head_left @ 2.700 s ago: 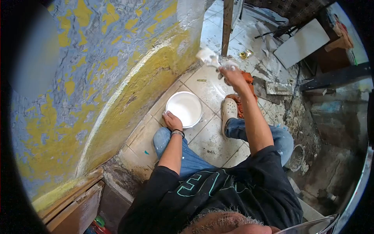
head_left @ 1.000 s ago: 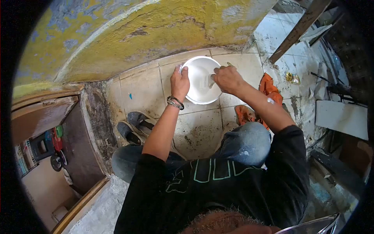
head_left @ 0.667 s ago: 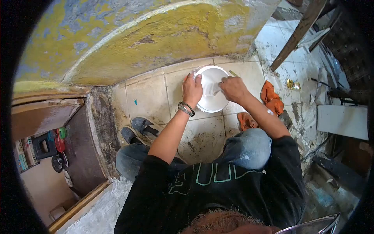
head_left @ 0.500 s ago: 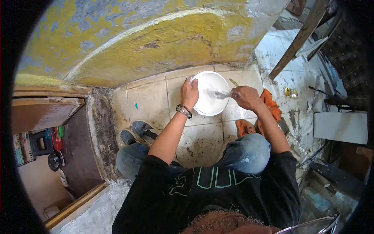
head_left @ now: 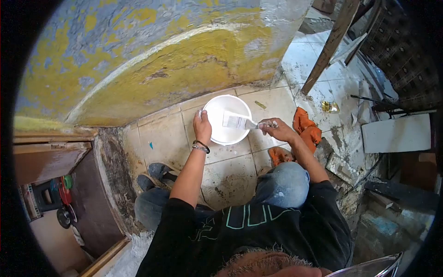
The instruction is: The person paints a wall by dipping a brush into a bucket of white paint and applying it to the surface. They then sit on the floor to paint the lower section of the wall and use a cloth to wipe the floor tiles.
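A round white bucket point(head_left: 226, 143) stands on the tiled floor in front of me, with white paint point(head_left: 219, 107) inside. My left hand point(head_left: 202, 127) is closed on its left side, thumb at the rim and fingers along the outer wall. My right hand point(head_left: 279, 130) grips the handle of a wide, flat paintbrush point(head_left: 236, 121) from the right. The brush lies level over the bucket's opening, its broad face turned up and its bristles whitened. White smears mark the fingers of my right hand.
Close ahead rises a wall point(head_left: 175, 69) with peeling yellow and grey paint. An orange cloth point(head_left: 308, 127) lies right of the bucket, near a wooden post point(head_left: 330, 48). A small yellowish strip point(head_left: 260, 105) is on the tiles. At left is a doorway with a wooden frame point(head_left: 53, 138).
The paintbrush has come up from inside the bucket and turned its flat face upward. My right hand has moved left and down in view. My left hand keeps its hold; the whole view has shifted.
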The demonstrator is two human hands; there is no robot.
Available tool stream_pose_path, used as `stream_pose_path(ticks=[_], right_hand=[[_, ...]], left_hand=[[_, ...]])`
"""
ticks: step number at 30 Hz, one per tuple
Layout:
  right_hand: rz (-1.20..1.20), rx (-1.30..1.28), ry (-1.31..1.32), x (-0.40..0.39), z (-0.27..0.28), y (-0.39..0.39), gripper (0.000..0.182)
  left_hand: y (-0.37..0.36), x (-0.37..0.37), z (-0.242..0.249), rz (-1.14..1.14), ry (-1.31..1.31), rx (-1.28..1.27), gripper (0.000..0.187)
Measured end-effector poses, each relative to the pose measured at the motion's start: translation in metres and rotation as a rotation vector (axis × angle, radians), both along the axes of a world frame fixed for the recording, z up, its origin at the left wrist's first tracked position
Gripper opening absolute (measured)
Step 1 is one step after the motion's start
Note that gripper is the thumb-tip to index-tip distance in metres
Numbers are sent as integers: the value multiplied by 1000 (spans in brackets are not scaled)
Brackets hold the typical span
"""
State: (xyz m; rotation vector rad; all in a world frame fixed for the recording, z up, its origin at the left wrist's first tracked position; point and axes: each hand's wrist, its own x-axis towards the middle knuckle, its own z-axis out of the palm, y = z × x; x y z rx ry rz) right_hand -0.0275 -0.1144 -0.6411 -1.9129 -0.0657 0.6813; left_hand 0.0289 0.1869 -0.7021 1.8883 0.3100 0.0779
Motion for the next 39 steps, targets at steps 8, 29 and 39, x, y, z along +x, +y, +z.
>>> stream_pose_path(ticks=[8, 29, 39], right_hand=[[-74, 124, -85, -13, -15, -1, 30], [-312, 164, 62, -16, -77, -18, 21], [-136, 240, 160, -4, -4, -5, 22]], left_hand=[[-18, 2, -7, 68, 41, 69, 49], [-9, 4, -39, -77, -11, 127, 44], [-31, 9, -15, 90, 44, 34, 60]])
